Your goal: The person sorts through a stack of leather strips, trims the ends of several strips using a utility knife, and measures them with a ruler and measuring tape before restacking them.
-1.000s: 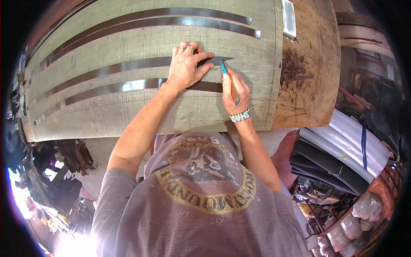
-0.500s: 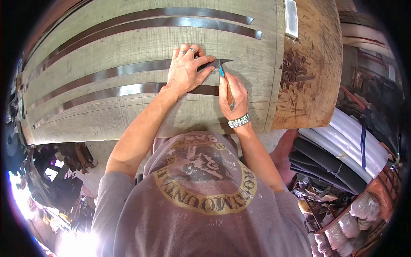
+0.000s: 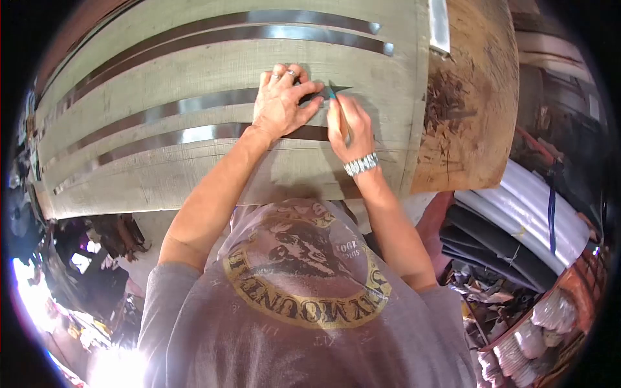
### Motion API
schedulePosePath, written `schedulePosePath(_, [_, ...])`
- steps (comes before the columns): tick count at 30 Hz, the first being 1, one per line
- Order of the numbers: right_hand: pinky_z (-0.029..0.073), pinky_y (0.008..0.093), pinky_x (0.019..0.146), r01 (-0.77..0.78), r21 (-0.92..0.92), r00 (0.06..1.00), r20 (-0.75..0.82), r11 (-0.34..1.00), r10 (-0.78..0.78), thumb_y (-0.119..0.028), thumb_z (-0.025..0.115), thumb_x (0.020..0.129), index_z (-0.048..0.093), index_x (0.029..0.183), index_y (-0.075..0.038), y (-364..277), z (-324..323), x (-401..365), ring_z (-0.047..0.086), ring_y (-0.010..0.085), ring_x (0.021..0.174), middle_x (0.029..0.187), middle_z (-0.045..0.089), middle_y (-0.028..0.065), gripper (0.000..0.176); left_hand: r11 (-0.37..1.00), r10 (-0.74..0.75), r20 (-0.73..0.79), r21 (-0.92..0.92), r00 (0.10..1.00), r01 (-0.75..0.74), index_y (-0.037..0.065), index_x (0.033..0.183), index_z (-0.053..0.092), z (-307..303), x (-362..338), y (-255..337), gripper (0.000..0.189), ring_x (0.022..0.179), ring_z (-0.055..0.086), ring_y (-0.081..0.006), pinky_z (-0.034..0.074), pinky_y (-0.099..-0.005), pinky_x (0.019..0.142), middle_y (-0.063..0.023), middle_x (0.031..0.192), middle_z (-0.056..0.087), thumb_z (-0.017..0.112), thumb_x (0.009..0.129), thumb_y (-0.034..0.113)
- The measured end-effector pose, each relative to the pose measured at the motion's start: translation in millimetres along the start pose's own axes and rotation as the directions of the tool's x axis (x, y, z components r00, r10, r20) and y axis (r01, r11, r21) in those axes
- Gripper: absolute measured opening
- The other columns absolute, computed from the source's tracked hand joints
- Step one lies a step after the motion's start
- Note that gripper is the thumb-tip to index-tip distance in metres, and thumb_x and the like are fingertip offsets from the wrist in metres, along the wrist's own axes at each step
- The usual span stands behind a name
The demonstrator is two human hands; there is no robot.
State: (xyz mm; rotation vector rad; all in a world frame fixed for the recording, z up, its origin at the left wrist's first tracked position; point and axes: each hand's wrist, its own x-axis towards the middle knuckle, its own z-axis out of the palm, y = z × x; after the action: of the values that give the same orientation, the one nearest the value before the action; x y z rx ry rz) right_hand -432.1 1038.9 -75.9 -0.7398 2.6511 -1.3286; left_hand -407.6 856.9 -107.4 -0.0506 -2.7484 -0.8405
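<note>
Several long dark glossy strips lie across the scored work board. My left hand [image 3: 284,103] presses down on the third strip from the top [image 3: 194,103], near its right end, with thumb and fingers apart. My right hand [image 3: 351,126] grips a thin knife [image 3: 343,113] with a blue part near its tip. The knife's tip is at the strip's pointed dark end [image 3: 339,90], just right of my left fingertips. Below, another strip [image 3: 200,134] passes under my left wrist. Two more strips [image 3: 272,32] lie at the top of the board.
The board [image 3: 291,174] has a wooden section [image 3: 479,129] at its right with small dark scraps [image 3: 446,107]. A pale metal block [image 3: 439,26] sits at the top right. Rolls of clear and black material [image 3: 524,220] stand at the lower right, beside wrapped bundles [image 3: 553,310].
My right hand and the knife have shifted slightly up and left, and the knife's tip now sits a little higher at the strip's end. My left hand stays in nearly the same place.
</note>
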Motion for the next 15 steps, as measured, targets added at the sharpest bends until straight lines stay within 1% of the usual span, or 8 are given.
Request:
schedulePosePath(3, [0.052, 0.048, 0.07, -0.024, 0.074, 0.999, -0.034, 0.997, 0.027, -0.013, 0.057, 0.1, 0.065, 0.101, 0.002, 0.5, -12.1, -4.0, 0.065, 0.0417, 0.077, 0.086, 0.066, 0.0223, 0.017, 1.0, -0.007, 0.035, 0.003, 0.999, 0.007, 0.023, 0.104, 0.08, -1.0, -0.5, 3.0, 0.027, 0.103, 0.052, -0.024, 0.04, -0.041, 0.089, 0.0, 0.103, 0.059, 0.083, 0.078, 0.03])
schedulePosePath(6, [0.052, 0.0465, 0.068, -0.141, -0.003, 0.983, -0.123, 0.99, 0.139, -0.018, 0.059, 0.099, 0.069, 0.103, -0.001, 39.7, -26.8, -36.4, 0.067, 0.0345, 0.071, 0.085, 0.07, 0.0174, 0.02, 1.0, -0.017, 0.015, -0.014, 1.0, 0.018, 0.02, 0.101, 0.08, -0.9, 0.1, 2.1, 0.024, 0.104, 0.052, -0.0263, 0.04, -0.0408, 0.094, -0.0024, 0.104, 0.061, 0.081, 0.08, 0.031])
schedulePosePath(7, [0.053, 0.0452, 0.068, -0.334, 0.129, 0.908, -0.222, 0.934, 0.356, -0.023, 0.059, 0.1, 0.069, 0.104, 0.0, 57.0, -40.0, -32.8, 0.067, 0.0315, 0.07, 0.086, 0.072, 0.016, 0.026, 1.0, -0.01, 0.021, -0.016, 1.0, 0.01, 0.02, 0.104, 0.079, -1.2, 0.6, -0.5, 0.026, 0.105, 0.052, -0.0261, 0.04, -0.0413, 0.093, -0.0025, 0.105, 0.061, 0.081, 0.08, 0.031])
schedulePosePath(8, [0.054, 0.0439, 0.067, -0.5, 0.273, 0.775, -0.283, 0.822, 0.565, -0.029, 0.058, 0.101, 0.069, 0.106, 0.0, 78.5, -54.1, -25.3, 0.068, 0.0285, 0.068, 0.086, 0.073, 0.0147, 0.032, 1.0, -0.005, 0.033, -0.022, 0.999, 0.005, 0.02, 0.107, 0.079, -2.0, -1.4, -0.9, 0.029, 0.106, 0.052, -0.0259, 0.04, -0.0418, 0.092, -0.0026, 0.107, 0.061, 0.082, 0.081, 0.032])
schedulePosePath(10, [0.056, 0.0391, 0.069, -0.31, 0.763, 0.624, -0.287, 0.567, 0.727, -0.04, 0.055, 0.103, 0.068, 0.105, 0.004, 123.6, -75.4, -2.8, 0.068, 0.0249, 0.071, 0.089, 0.074, 0.0137, 0.046, 1.0, -0.003, 0.023, -0.002, 1.0, 0.003, 0.017, 0.117, 0.074, -17.0, -7.6, 13.0, 0.036, 0.112, 0.051, -0.0294, 0.039, -0.0433, 0.096, -0.007, 0.117, 0.061, 0.078, 0.085, 0.032])
schedulePosePath(12, [0.057, 0.0392, 0.077, -0.157, 0.971, 0.596, -0.052, 0.18, 0.802, -0.049, 0.053, 0.103, 0.067, 0.105, 0.005, 125.0, -105.2, 8.0, 0.07, 0.0253, 0.082, 0.093, 0.075, 0.0144, 0.056, 1.0, 0.018, 0.011, 0.021, 1.0, -0.018, 0.015, 0.123, 0.071, -31.8, -35.1, 36.8, 0.039, 0.115, 0.05, -0.0309, 0.038, -0.0437, 0.099, -0.009, 0.121, 0.06, 0.076, 0.088, 0.032])
schedulePosePath(13, [0.057, 0.0392, 0.081, -0.076, 0.996, 0.597, 0.078, -0.041, 0.798, -0.053, 0.053, 0.103, 0.067, 0.105, 0.006, 122.3, -111.4, 9.9, 0.071, 0.0256, 0.088, 0.096, 0.075, 0.0148, 0.061, 0.997, 0.014, 0.148, 0.077, 0.989, -0.026, 0.013, 0.127, 0.068, -35.7, -50.1, 46.3, 0.038, 0.119, 0.05, -0.0324, 0.038, -0.0455, 0.102, -0.01, 0.124, 0.059, 0.073, 0.091, 0.027])
schedulePosePath(15, [0.057, 0.0398, 0.083, -0.268, 0.941, 0.695, 0.04, 0.206, 0.718, -0.052, 0.059, 0.101, 0.067, 0.108, 0.004, 114.1, -103.3, 0.5, 0.07, 0.0259, 0.093, 0.101, 0.074, 0.0162, 0.057, 1.0, 0.017, 0.175, 0.016, 0.984, -0.02, 0.013, 0.125, 0.068, -29.4, -71.0, 47.6, 0.035, 0.119, 0.049, -0.0327, 0.038, -0.0465, 0.103, -0.0103, 0.123, 0.059, 0.072, 0.092, 0.024])
